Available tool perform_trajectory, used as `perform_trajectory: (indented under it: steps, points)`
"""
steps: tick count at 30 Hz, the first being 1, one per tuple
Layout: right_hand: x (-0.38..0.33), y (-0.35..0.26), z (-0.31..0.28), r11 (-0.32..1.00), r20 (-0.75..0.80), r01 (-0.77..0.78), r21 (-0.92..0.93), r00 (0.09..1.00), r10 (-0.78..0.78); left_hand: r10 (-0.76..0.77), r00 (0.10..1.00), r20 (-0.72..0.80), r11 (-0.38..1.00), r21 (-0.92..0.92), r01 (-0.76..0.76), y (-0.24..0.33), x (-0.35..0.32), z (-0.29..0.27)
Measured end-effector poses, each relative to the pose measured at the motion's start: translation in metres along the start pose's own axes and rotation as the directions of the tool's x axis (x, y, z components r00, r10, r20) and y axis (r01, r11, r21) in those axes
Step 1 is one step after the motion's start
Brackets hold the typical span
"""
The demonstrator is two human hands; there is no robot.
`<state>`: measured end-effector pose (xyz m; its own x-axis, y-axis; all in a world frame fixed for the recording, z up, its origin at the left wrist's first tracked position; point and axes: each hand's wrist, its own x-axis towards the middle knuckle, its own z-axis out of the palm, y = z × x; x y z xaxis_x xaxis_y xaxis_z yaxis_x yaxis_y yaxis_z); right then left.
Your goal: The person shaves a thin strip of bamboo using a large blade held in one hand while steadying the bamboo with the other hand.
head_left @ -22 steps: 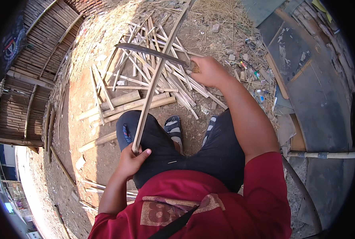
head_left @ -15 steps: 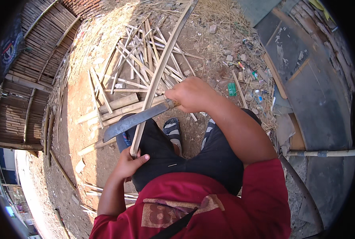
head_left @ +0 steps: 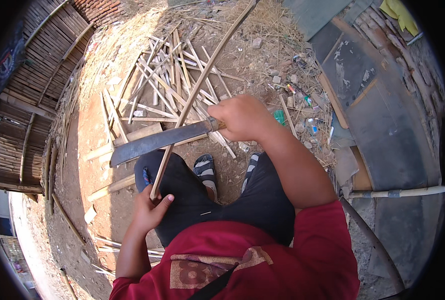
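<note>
My right hand (head_left: 240, 118) is closed round the wooden handle of a machete (head_left: 161, 144), its broad dark blade pointing left. The blade lies across a long, narrow bamboo strip (head_left: 202, 77), over its lower part. The strip's near end sits in my left hand (head_left: 151, 207), fingers wrapped beneath it and thumb pointing off to the right. From there the strip slants up and away to the top of the view, its narrow edge turned toward me. My left hand is beside my left thigh.
A heap of split bamboo strips (head_left: 175, 75) lies on the dirt ahead. Thicker bamboo pieces (head_left: 113, 188) rest left of my knees. Woven bamboo panels (head_left: 47, 60) stand at the left, dark sheets (head_left: 392, 130) at the right. Rubble and litter (head_left: 305, 107) border the sheets.
The strip has turned from its broad pale face to a narrower edge. Machete and both hands appear slightly further left, along with the whole scene as the view shifted.
</note>
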<state>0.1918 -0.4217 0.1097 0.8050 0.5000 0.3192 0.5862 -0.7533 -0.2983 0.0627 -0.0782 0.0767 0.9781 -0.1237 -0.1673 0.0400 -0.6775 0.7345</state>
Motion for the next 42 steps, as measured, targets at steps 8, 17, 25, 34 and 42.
perform_trajectory:
  steps: [8, 17, 25, 34, 42]
  points:
    - [-0.013, 0.023, -0.006, 0.978, -0.146, -0.164, 0.127, 0.972, 0.182, 0.177, 0.923, -0.342, 0.958, 0.275, -0.081, 0.017, 0.009, 0.000]
    - [-0.010, 0.048, -0.025, 0.890, -0.198, -0.328, 0.315, 0.895, 0.400, 0.323, 0.853, -0.410, 0.866, 0.492, -0.091, -0.002, 0.013, -0.004]
    - [-0.002, 0.002, 0.003, 0.998, 0.088, -0.011, 0.066, 0.996, 0.005, 0.175, 0.946, -0.273, 0.912, 0.406, -0.051, 0.013, 0.007, -0.001]
    - [-0.002, 0.001, 0.007, 0.997, 0.139, -0.022, 0.077, 0.990, 0.011, 0.011, 0.994, 0.110, 0.994, -0.107, 0.001, -0.017, -0.004, -0.006]
    - [-0.006, 0.046, -0.014, 0.913, -0.069, -0.315, 0.259, 0.937, 0.343, -0.179, 0.888, 0.423, 0.881, -0.334, 0.336, -0.023, -0.024, -0.026]
